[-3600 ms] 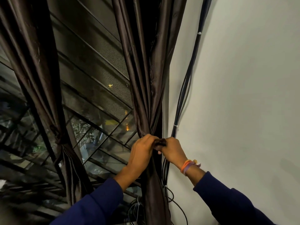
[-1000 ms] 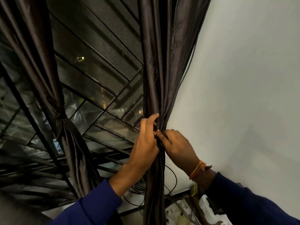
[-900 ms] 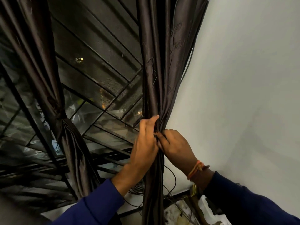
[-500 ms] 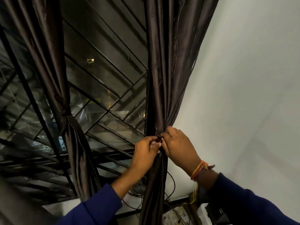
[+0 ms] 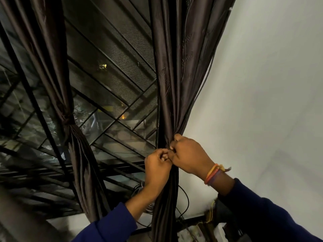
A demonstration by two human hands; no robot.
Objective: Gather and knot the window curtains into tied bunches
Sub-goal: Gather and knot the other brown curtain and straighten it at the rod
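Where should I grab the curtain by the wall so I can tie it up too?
Grab the curtain at its narrow waist, where both hands, left hand and right hand, pinch it now. The folds bunch thinnest there, so fingers can probably wrap around. Come from the front, since the wall crowds its right side.

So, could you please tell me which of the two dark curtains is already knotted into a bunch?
The left curtain, hanging free by the window grille, already carries a knot. The right curtain, beside the white wall, is gripped by the left hand and right hand.
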